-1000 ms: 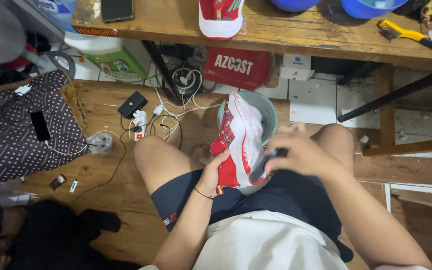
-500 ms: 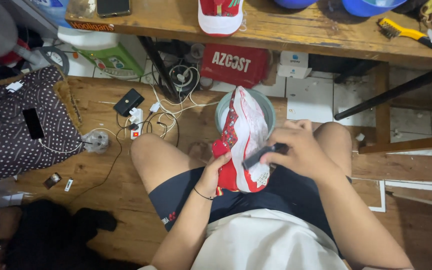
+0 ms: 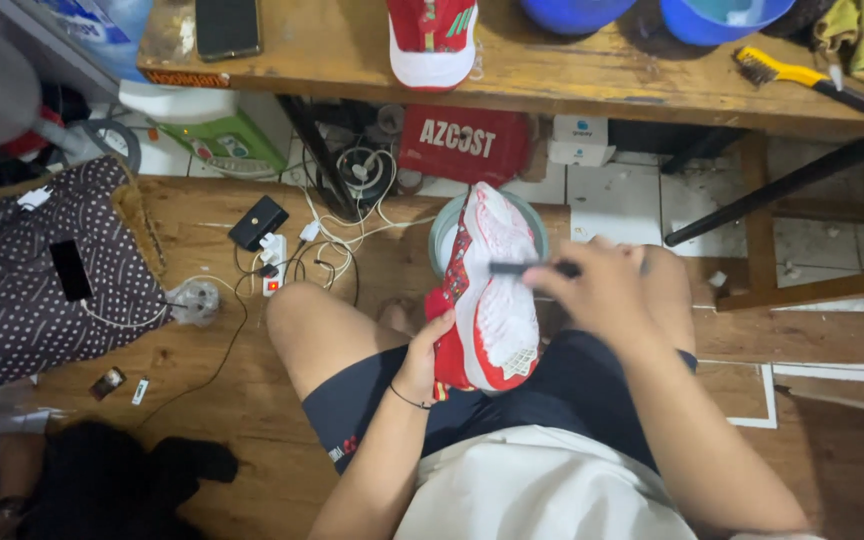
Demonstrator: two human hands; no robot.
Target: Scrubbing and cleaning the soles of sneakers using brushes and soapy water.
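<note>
Left hand (image 3: pixel 422 355) grips the red & white shoe (image 3: pixel 492 290) at its 7 o'clock side, over the lap. Right hand (image 3: pixel 602 290) is closed on a dark brush (image 3: pixel 527 268), touching shoe's middle w/ it.

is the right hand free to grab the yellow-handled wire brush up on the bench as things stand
Probably not right away. The right hand is gripping a dark brush against the red and white shoe, and the yellow-handled wire brush lies on the far side of the wooden bench; nothing blocks the way.
</note>
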